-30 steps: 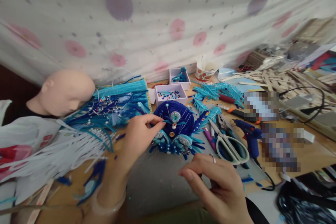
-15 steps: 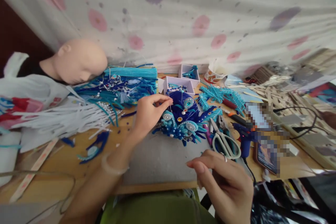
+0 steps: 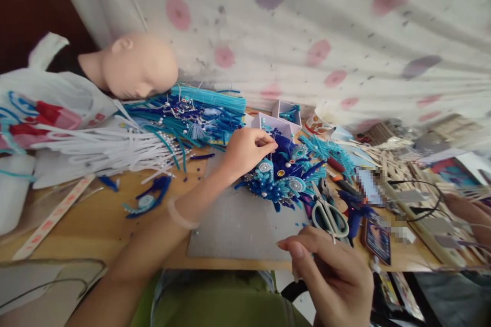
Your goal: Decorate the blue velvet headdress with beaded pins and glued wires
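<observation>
A blue beaded headdress [image 3: 286, 171], with light-blue petals, pearls and gem-like pieces, sits on a grey mat [image 3: 233, 230]. My left hand [image 3: 247, 153] reaches to its upper left edge, thumb and fingertips pinched together at a thin stem there. The exact grip point is tiny. Lower down, near the table's front edge, my right hand [image 3: 332, 271] hovers apart from the headdress. Its thumb and index finger are brought close and the other fingers curl in; anything between them is hidden. Scissors [image 3: 330, 217] with pale handles lie just beyond the right hand.
A blue glue gun [image 3: 355, 209] and a phone [image 3: 378, 240] lie at right. Small boxes [image 3: 278, 125] stand behind. Blue tassels [image 3: 207, 112], white strips [image 3: 111, 148] and a mannequin head [image 3: 140, 64] fill the left. Another person's arm [image 3: 466, 214] shows at the right edge.
The view has shifted, so the headdress and my left hand appear farther right in the picture. My left fingers stay pinched at the headdress; my right hand keeps its curled pose.
</observation>
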Action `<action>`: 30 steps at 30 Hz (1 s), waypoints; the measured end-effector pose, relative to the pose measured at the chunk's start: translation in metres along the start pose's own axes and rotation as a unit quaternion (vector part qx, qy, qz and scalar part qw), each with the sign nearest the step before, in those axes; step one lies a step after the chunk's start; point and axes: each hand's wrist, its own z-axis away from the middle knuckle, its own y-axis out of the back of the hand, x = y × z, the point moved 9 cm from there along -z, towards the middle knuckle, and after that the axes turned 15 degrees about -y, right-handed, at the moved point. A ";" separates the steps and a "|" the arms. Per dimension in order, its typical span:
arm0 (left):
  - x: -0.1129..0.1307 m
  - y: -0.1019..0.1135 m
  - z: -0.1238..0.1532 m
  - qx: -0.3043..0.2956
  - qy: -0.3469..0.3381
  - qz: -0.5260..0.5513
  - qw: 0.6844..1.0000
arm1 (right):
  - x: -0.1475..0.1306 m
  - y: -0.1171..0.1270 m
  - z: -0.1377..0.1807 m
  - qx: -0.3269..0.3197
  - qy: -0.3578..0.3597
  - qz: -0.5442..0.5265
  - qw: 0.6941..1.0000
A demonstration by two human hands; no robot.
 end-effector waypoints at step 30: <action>-0.012 -0.007 0.020 0.069 0.001 -0.044 0.997 | 0.016 0.007 -0.009 -0.033 0.074 -0.027 0.996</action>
